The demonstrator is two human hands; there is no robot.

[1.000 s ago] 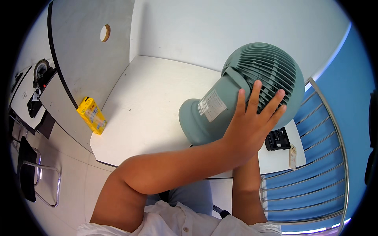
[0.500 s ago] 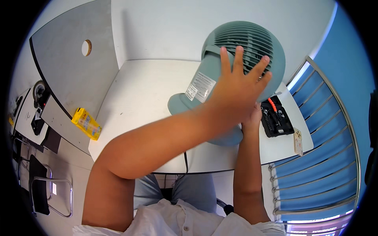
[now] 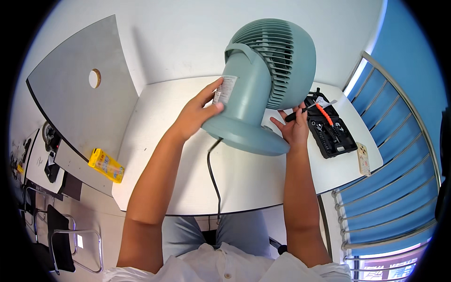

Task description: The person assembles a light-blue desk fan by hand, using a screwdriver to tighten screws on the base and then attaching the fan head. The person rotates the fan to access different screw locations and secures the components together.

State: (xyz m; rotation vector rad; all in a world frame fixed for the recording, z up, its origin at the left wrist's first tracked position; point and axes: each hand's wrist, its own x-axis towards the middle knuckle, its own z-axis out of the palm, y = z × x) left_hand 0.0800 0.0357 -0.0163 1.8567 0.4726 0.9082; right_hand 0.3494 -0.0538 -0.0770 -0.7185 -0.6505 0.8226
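A grey-green desk fan (image 3: 249, 89) stands on the white table, tilted, its rounded grille head to the upper right and its round base toward me. My left hand (image 3: 195, 113) grips the left side of its column beside a white label (image 3: 225, 89), thumb and fingers pressed against it. By the right side of the base, under the fan head, my right hand (image 3: 296, 129) holds a screwdriver (image 3: 295, 115) with a black handle, its thin shaft pointing right. A black power cord (image 3: 211, 171) runs from the base over the table's front edge.
An open black tool case (image 3: 331, 136) with an orange-red flexible shaft (image 3: 324, 114) lies right of the fan, a phone (image 3: 363, 160) beside it. A yellow box (image 3: 107, 165) sits at the left edge by a grey partition (image 3: 84, 108). Metal railing (image 3: 404, 101) stands at right.
My left hand has come off the fan head's grille, moving left and down to the column. The fan has turned, showing its column and base; the screwdriver in my right hand is now visible.
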